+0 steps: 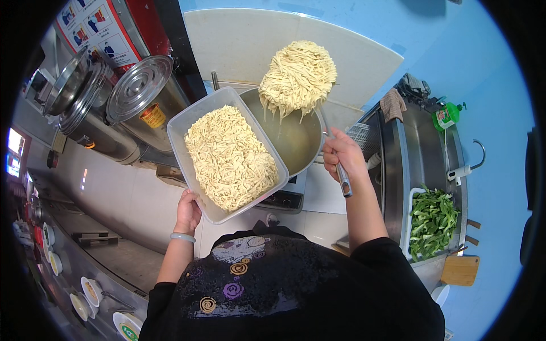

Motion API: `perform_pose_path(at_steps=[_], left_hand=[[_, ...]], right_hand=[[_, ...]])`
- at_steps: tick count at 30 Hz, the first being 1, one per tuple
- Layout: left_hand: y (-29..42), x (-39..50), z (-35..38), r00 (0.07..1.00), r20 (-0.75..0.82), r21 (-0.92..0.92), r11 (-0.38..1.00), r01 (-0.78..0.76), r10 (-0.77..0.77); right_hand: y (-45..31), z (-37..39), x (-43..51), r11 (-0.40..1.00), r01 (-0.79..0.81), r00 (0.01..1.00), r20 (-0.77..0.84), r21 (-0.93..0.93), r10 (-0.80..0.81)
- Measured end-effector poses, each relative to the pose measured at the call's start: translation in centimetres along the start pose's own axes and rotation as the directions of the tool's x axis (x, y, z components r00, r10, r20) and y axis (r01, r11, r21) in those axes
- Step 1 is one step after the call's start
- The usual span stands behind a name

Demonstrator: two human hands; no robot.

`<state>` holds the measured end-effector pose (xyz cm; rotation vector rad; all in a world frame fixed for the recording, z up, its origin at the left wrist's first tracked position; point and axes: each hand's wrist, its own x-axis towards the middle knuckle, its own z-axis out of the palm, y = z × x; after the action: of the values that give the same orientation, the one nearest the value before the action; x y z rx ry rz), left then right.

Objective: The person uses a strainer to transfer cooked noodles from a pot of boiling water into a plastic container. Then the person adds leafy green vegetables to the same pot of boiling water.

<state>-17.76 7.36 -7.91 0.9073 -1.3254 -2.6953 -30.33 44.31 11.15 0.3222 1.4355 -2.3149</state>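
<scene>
My left hand (pixel 189 212) grips the near left corner of a clear plastic container (pixel 178 132), tilted beside the pot. Pale noodles (pixel 230 157) cover most of its bottom. In my right hand (pixel 344 152) is the metal handle (pixel 342 177) of a long kitchen utensil. A large heap of noodles (pixel 300 76) rests on its far end, hiding the head, and loose strands hang down. Beneath the heap stands a wide metal pot (pixel 320 145) of cloudy liquid (pixel 292 136), partly covered by the container. The pot sits over a stove (pixel 281 201).
Tall lidded steel pots (pixel 143 87) stand at the left. To the right, a white basin (pixel 408 238) of leafy greens (pixel 433 223) is by the steel sink (pixel 416 147), near a wooden cutting board (pixel 460 271). Several bowls (pixel 91 292) line the steel counter at lower left.
</scene>
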Motion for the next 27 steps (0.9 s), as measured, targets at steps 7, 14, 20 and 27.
perform_pose_path(at_steps=[7, 14, 20, 27], left_hand=[[0.0, -0.1, 0.3, 1.000, -0.017, -0.004, 1.000, -0.013, 0.013], [0.2, 0.1, -0.4, 0.999, 0.034, -0.030, 0.999, 0.029, -0.028], [0.1, -0.1, 0.3, 1.000, -0.015, 0.003, 1.000, -0.004, 0.004], [0.4, -0.5, 0.8, 1.000, -0.013, 0.009, 1.000, 0.000, 0.000]], right_hand=[[-0.2, 0.2, -0.4, 1.000, 0.026, 1.000, -0.001, -0.006, -0.026], [-0.3, 0.0, -0.2, 1.000, 0.018, 1.000, -0.002, 0.011, -0.018], [-0.3, 0.0, -0.4, 1.000, 0.010, 1.000, -0.010, 0.013, -0.009], [-0.2, 0.0, -0.7, 1.000, 0.017, 1.000, -0.014, 0.003, -0.017]])
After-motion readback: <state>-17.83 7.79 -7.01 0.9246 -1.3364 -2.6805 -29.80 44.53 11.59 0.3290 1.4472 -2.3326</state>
